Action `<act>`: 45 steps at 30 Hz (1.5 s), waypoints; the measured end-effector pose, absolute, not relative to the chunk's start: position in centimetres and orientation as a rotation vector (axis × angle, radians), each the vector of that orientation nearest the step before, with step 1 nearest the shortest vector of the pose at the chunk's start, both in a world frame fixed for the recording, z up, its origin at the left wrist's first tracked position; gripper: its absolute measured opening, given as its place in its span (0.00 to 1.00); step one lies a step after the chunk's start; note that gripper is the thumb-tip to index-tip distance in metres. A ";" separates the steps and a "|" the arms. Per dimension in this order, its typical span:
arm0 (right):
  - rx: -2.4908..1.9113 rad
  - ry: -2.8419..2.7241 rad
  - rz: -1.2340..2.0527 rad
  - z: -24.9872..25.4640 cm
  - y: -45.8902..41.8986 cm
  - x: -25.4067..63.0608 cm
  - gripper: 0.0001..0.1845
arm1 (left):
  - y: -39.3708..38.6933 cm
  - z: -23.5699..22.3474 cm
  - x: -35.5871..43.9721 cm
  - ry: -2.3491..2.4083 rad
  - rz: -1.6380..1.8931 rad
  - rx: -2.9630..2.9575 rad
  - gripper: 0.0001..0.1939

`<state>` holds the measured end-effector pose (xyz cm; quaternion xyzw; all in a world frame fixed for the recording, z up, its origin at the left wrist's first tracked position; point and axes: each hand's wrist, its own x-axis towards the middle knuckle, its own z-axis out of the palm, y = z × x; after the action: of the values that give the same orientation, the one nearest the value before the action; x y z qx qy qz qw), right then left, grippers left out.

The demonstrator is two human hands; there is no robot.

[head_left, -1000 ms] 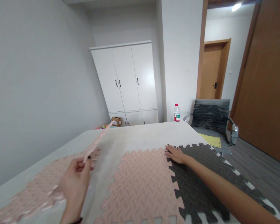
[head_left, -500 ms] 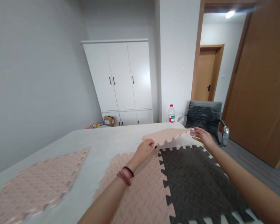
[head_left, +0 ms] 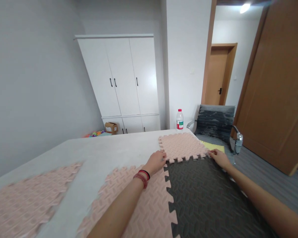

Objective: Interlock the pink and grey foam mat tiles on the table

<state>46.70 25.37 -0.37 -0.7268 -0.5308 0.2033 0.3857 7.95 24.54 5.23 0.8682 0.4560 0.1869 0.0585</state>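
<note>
Right now both hands are at work on the far pink mat, well apart from each other. This far pink mat (head_left: 182, 145) lies right of centre in the frame, towards the far end of the white table (head_left: 109, 148). The left hand (head_left: 156, 162), near the middle of the frame, curls at the mat's near left corner; its fingertips are hidden, so I cannot tell whether it pinches the foam or only presses on it. Bracelets (head_left: 142, 178) circle that wrist. The right hand (head_left: 218, 158), further right, has its thumb and fingers closed on the near right corner.

The toothed near edge of this mat meets the far edge of the dark mat (head_left: 201, 191), which fills the lower right; whether those teeth are locked together cannot be made out. Along its left side, the dark mat joins the near pink mat (head_left: 154, 201) in a jagged seam at lower centre, partly covered by the left arm. Another pink mat, the left one (head_left: 34, 201), lies apart at lower left, somewhat blurred.

A red-capped bottle (head_left: 180, 123) stands just beyond the far pink mat. Right of centre sits a chair (head_left: 216, 122) with a yellow sheet (head_left: 215, 146) on its seat. A white cabinet (head_left: 121, 76) stands at upper centre-left.
</note>
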 end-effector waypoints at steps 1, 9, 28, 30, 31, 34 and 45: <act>-1.878 -1.380 0.456 -0.8 25.4 46.7 0.13 | 24.6 5.0 7.9 1.403 0.544 2.640 0.08; -1.982 -1.537 0.125 -1.9 25.3 46.3 0.12 | 25.0 4.0 8.7 1.617 0.384 2.680 0.15; -2.147 -1.793 -0.134 -1.1 24.3 44.2 0.23 | 23.5 4.2 13.6 1.356 0.131 2.977 0.25; -2.164 -1.820 -0.130 -1.0 24.2 44.1 0.26 | 23.7 4.5 13.7 1.334 0.087 2.972 0.24; -2.177 -1.835 -0.126 -0.9 24.3 44.0 0.27 | 23.8 4.6 13.7 1.329 0.067 2.968 0.24; -2.227 -1.892 -0.101 -0.6 24.6 44.0 0.30 | 23.9 5.0 14.2 1.345 0.009 2.946 0.21; -2.409 -2.154 0.058 3.2 26.2 43.0 0.36 | 24.9 6.5 18.0 1.601 -0.026 2.815 0.18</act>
<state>42.95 26.20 3.16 -0.7447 -0.6657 0.0179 -0.0454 18.00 24.89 6.53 0.8683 0.4936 -0.0080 -0.0485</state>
